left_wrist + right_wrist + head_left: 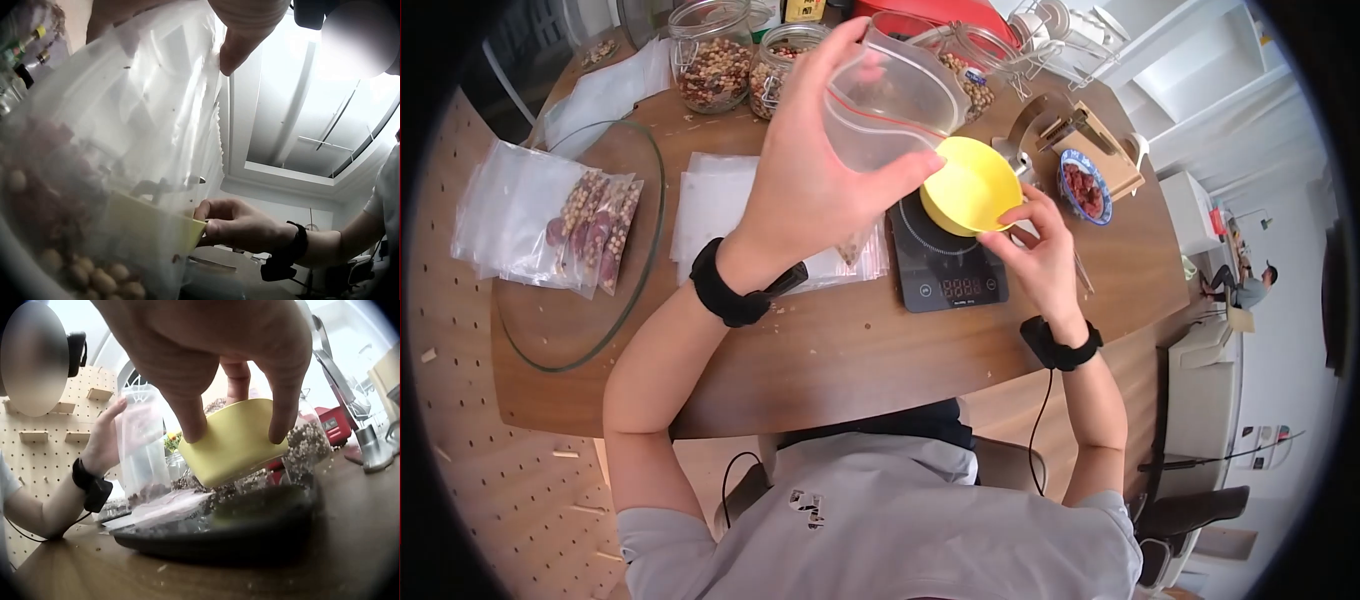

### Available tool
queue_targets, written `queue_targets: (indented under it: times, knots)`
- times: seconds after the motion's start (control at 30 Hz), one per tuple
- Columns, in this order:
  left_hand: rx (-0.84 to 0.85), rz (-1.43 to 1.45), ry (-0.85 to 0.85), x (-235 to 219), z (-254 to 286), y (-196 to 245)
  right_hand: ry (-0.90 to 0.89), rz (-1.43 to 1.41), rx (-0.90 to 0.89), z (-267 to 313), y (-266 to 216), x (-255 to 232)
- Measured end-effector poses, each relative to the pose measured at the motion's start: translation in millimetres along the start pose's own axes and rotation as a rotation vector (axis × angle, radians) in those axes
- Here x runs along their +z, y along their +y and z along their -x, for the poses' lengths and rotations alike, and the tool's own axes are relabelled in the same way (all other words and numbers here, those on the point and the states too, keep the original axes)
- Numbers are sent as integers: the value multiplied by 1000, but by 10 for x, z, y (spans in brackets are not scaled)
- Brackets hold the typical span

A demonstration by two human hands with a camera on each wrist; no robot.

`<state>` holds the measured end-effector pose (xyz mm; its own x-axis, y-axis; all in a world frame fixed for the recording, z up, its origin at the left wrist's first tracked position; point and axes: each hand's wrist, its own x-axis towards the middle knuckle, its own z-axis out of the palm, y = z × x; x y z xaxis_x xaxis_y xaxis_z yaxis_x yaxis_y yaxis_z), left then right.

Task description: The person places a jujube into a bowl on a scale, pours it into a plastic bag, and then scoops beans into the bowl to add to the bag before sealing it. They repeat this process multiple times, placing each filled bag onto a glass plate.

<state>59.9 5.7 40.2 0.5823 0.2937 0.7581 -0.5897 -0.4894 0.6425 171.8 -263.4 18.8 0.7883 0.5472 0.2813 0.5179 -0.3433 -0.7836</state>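
Note:
In the head view my left hand [805, 165] holds up a clear zip bag [890, 95] with a red seal line, thumb and fingers spread at its mouth. Pale round beans [103, 278] and pinkish pieces [47, 187] show low in the bag in the left wrist view. My right hand [1045, 245] pinches the rim of a small yellow bowl [970, 190], tilted beside the bag mouth. Its fingers grip the bowl's side in the right wrist view. Below the bowl lies a black digital kitchen scale [950, 285].
Flat clear bags [715, 190] lie left of the scale. Filled bags [590, 230] rest on a glass tray [655, 220] at far left. Jars of beans [712, 75] line the back. A blue-rimmed bowl [1085, 190] of dark red pieces stands right, near a wooden board [1105, 150].

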Motion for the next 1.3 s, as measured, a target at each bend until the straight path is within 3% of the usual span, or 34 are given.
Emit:
queue_targets:
  times: [0.1,0.23,0.33,0.4,0.53,0.63,0.7,0.8,0.87,0.97,1.0,1.07,1.13,1.23,1.3]
  knots:
    - [-45,75,-11,16,-11,57,-66,-27,91,8,135,88]
    - [-75,106,-4,18,-27,162,13,407,-226,6,-94,34]
    - [-16,-11,88,132,-77,188,-81,18,-381,-79,-563,149]
    - [-34,-73,146,207,-176,284,-229,-169,-274,-145,-839,386]
    - [-102,-84,219,161,-350,536,-181,-208,-414,-494,-904,742]
    - [-63,-1,210,31,-392,538,-192,-521,-321,-607,-1066,724]
    - [-143,86,178,-104,-443,501,-238,-678,-319,-699,-1089,696]
    - [-315,196,60,-265,-490,495,-415,-1029,-157,-809,-1068,524]
    - [-493,330,-122,-344,-538,495,-363,-1035,-176,-838,-1115,388]
    - [-539,248,-141,-274,-436,388,-285,-989,-196,-862,-1123,276]
    - [-571,201,-155,-258,-423,384,-267,-871,-224,-861,-1096,266]
    - [-482,233,-36,-127,-406,414,-235,-634,-276,-866,-1007,254]
    - [-437,264,25,-68,-359,376,-284,-695,-205,-911,-899,285]
    - [-553,405,65,93,-368,479,-320,-728,-129,-926,-885,200]
    - [-590,280,-116,35,-332,439,-315,-744,-123,-951,-890,141]
